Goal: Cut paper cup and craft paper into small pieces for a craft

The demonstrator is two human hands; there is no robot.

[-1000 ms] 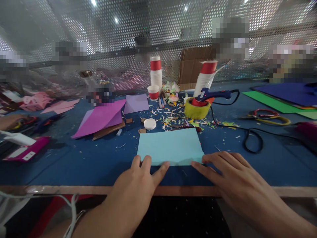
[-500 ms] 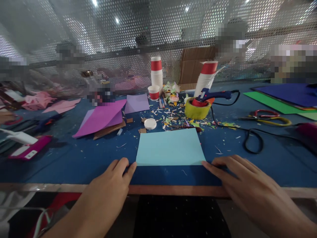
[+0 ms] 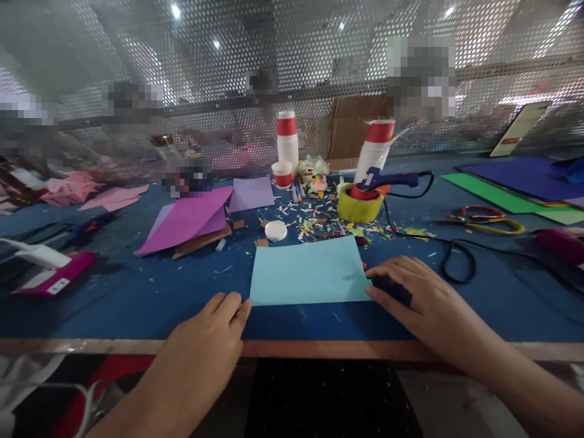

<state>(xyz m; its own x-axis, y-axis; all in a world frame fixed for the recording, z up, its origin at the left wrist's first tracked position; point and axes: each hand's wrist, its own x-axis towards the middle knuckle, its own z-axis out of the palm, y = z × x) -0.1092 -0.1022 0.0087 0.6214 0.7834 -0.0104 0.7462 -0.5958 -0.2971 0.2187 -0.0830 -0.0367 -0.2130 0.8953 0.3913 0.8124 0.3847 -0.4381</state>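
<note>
A light blue sheet of paper [image 3: 308,271] lies flat on the blue table [image 3: 182,292] near the front edge. My left hand [image 3: 205,344] rests palm down, fingers together and stretched, with its fingertips at the sheet's near left corner. My right hand [image 3: 417,298] lies at the sheet's right edge, fingers arched and spread, thumb and fingertips touching the paper's near right corner. Neither hand grips anything.
Purple paper sheets [image 3: 191,216] lie to the back left, a white round lid [image 3: 276,230] and paper scraps behind the sheet. A yellow tape roll [image 3: 358,207] holds a blue glue gun [image 3: 392,178] with black cord. Red-rimmed paper cups [image 3: 287,137], scissors [image 3: 488,218], green card [image 3: 506,193].
My left hand slid from the sheet's near edge out to its left corner. My right hand moved up along the right edge. The sheet now lies flat.
</note>
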